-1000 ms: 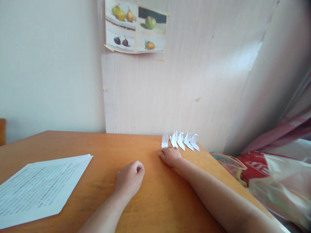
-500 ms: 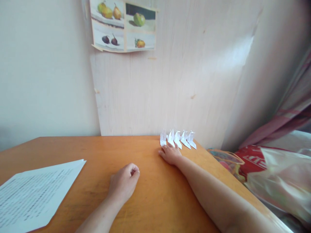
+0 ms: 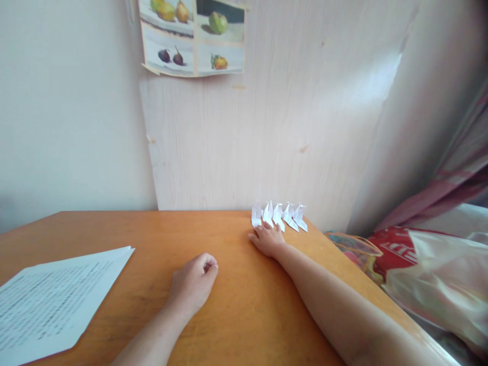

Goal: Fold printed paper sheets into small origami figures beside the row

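on the counter [image 3: 236,315], just beyond the fingers of the right hand [image 3: 266,238]: a row of five white paper figures [image 3: 278,217], folded, pointed at the top, standing close together. right fingers spread fairly wide, palm down, tips at the foot of the left-most few; touching or just short, cannot tell. left hand [image 3: 194,282] nearer and to the left of those fingers, curled into a loose fist, with nothing visible inside; cannot tell of anything hidden in the palm.

probably very light, stiff along the creases and soft in the flat parts. likely to slide or topple at a brush of the fingers, and easy to crush or unfold; hardly slippery in a dry pinch. best taken singly, between thumb and forefinger, low on the thicker folded part, away from the thin upright points. beware of nudging the two just right of the right fingers. well left of the left fingers, a printed sheet [image 3: 57,300], lying flat.
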Available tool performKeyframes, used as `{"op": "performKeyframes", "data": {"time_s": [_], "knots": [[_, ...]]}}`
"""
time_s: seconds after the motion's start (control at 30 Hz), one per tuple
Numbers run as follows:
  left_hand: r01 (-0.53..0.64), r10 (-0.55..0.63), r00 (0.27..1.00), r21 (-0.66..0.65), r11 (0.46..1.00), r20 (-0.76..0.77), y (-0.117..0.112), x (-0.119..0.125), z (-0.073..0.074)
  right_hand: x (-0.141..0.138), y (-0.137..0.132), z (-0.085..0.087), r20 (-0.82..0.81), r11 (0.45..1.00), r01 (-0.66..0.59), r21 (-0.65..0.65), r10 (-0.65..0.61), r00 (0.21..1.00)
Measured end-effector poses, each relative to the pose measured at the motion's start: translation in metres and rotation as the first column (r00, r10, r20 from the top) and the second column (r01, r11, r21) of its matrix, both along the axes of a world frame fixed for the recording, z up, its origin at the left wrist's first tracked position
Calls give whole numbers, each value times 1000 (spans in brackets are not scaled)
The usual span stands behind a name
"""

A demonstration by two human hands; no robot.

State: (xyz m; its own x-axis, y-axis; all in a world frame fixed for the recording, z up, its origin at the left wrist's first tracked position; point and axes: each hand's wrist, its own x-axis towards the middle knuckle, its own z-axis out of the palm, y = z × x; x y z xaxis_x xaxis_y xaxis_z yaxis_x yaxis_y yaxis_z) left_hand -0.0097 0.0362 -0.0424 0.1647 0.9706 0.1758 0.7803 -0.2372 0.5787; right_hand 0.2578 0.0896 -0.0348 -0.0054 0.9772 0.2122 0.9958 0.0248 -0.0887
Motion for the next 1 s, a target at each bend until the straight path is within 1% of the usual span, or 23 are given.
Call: {"op": "performKeyframes", "data": {"time_s": [0.27,0.53,0.73,0.87,1.0], "knots": [[15,-15,1000,2,1000,-3,1,0,-1,-1,-1,2,8,1000,-3,-15,3,1000],[19,-19,1000,-3,1000,-5,-3,0,4,-2,-4,4,18,1000,4,-30,-3,1000],[13,-13,1000,-10,1000,-6,-4,1,5,-5,-8,12,37,999,12,-52,-10,999],[11,-11,1000,12,1000,-4,-3,1,4,-16,-15,21,73,996,-21,-84,27,997],[6,-6,1000,33,999,-3,-3,1,3,-42,-27,31,110,988,-100,-115,112,988]]}}
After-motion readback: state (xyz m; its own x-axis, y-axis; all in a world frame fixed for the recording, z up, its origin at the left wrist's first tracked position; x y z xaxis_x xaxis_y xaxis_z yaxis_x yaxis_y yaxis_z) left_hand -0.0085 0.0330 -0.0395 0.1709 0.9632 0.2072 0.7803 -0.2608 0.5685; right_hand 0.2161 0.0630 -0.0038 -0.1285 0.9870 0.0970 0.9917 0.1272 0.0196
